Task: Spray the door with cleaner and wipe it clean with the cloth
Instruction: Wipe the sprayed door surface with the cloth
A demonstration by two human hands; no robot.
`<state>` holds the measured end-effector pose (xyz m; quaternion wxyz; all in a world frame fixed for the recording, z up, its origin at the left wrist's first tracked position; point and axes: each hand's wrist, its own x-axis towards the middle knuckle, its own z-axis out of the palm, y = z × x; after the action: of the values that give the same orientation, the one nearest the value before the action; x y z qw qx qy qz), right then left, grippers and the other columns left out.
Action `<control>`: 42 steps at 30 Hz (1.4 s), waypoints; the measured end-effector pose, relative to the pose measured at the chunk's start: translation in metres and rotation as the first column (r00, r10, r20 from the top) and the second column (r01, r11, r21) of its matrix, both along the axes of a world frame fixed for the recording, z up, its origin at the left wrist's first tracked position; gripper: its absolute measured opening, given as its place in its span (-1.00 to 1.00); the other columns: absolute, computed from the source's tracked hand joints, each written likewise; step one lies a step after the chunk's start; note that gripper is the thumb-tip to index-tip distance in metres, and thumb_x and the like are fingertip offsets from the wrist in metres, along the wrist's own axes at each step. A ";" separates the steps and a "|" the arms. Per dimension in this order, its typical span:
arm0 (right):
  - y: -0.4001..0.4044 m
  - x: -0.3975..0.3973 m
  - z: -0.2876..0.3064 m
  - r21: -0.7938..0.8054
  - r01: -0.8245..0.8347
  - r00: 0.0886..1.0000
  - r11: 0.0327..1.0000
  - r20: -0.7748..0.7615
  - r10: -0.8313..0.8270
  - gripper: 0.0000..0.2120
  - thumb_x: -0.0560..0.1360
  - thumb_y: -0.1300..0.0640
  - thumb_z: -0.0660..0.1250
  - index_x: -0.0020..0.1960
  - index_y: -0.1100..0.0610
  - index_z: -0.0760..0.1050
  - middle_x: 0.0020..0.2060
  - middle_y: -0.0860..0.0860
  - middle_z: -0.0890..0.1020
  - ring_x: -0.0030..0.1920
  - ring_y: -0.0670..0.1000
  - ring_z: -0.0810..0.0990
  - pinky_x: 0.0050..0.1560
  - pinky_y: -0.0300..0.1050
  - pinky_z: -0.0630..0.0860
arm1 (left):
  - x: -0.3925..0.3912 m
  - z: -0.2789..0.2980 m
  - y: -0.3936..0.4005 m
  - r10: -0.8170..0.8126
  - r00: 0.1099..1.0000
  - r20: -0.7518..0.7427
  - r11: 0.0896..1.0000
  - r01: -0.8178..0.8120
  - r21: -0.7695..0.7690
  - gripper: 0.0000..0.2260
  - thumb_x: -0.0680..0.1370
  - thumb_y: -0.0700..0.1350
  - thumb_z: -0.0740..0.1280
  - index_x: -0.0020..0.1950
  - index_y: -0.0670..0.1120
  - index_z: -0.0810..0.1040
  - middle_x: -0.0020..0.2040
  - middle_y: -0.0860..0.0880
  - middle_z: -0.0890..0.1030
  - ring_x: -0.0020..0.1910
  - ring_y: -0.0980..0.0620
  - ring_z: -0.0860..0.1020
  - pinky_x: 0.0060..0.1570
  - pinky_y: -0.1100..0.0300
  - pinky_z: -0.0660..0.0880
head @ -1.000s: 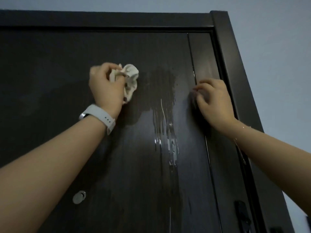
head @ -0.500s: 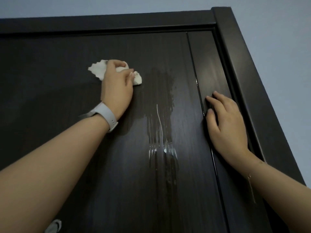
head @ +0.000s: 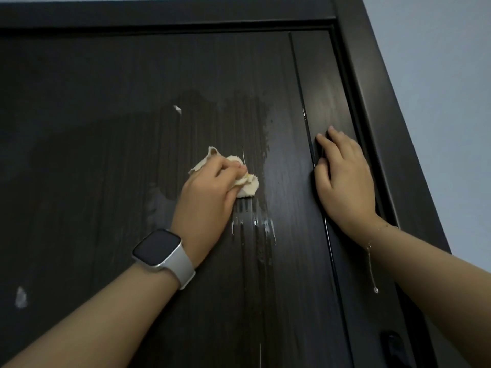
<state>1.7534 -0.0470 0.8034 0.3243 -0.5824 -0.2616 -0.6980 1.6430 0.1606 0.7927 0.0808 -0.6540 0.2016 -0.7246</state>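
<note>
Two hands are on the dark door (head: 132, 155). The left hand (head: 210, 197) grasps a crumpled pale cloth (head: 245, 185) and presses it against the panel, so the wiping step is in hand; no spray bottle is in view. The right hand (head: 342, 176) lies flat with straight fingers, holding nothing, on the narrow strip (head: 322, 83) beside the door frame (head: 372, 83). Just below the left hand, shiny streaks of cleaner (head: 261, 229) run down the wood. Above this hand the surface looks damp and dull. I judge that the next move calls for a stroke down over these wet streaks, with firm pressure, before they drip lower. No brand, label or writing can be read; the screen of the watch (head: 159, 248) on the left wrist is dark.
</note>
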 end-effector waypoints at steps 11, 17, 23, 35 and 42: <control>-0.003 0.004 0.002 -0.025 -0.014 1.000 1.000 0.009 0.015 -0.56 0.58 0.14 0.13 0.44 0.20 0.35 0.45 0.13 0.35 0.48 0.12 0.25 0.48 0.06 0.21 | 0.002 0.138 -0.019 0.105 0.988 0.111 0.968 -0.076 -0.241 -0.81 0.54 -0.08 0.34 0.08 -0.07 0.68 0.07 -0.11 0.62 0.11 -0.06 0.53 0.11 0.25 0.31; -0.011 0.009 -0.001 -0.158 0.147 0.989 0.977 0.028 -0.144 -0.49 0.64 0.03 -0.03 0.52 0.23 0.21 0.50 0.18 0.25 0.51 0.15 0.18 0.52 0.01 0.10 | 0.001 0.052 -0.013 0.049 0.995 0.086 0.998 -0.045 -0.055 -0.89 0.51 -0.16 0.40 -0.02 -0.15 0.67 -0.08 -0.09 0.59 -0.04 -0.01 0.53 -0.01 0.18 0.41; -0.027 0.019 -0.007 -0.284 0.272 0.962 0.919 0.097 -0.254 -0.48 0.66 -0.01 -0.09 0.58 0.11 0.03 0.56 0.08 0.12 0.56 0.08 0.06 0.54 0.01 0.04 | -0.005 0.116 -0.019 0.159 0.984 0.087 0.968 -0.138 -0.209 -0.83 0.56 -0.09 0.34 0.04 -0.12 0.68 0.03 -0.13 0.59 0.08 -0.10 0.52 0.03 0.20 0.28; -0.026 0.023 -0.007 -0.296 0.265 0.964 0.918 0.087 -0.250 -0.47 0.65 0.00 -0.13 0.57 0.16 0.08 0.55 0.10 0.13 0.56 0.06 0.05 0.54 0.04 0.04 | -0.007 0.046 -0.024 0.173 0.984 0.050 0.980 -0.167 -0.106 -0.91 0.50 -0.12 0.45 -0.06 -0.12 0.69 -0.14 -0.09 0.58 -0.11 -0.07 0.54 -0.07 0.12 0.40; -0.025 0.024 -0.008 -0.303 0.266 0.964 0.915 0.092 -0.249 -0.47 0.65 -0.01 -0.14 0.57 0.17 0.08 0.55 0.10 0.12 0.56 0.07 0.05 0.55 0.02 0.01 | -0.006 0.064 -0.033 0.192 0.981 0.037 0.953 -0.177 -0.244 -0.87 0.51 -0.09 0.40 -0.02 -0.09 0.70 -0.07 -0.08 0.62 -0.04 -0.05 0.56 -0.03 0.19 0.33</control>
<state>1.7775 -0.0720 0.7959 0.1264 -0.6375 -0.2981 -0.6991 1.6368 0.1275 0.8564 0.0744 -0.6527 0.0481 -0.7524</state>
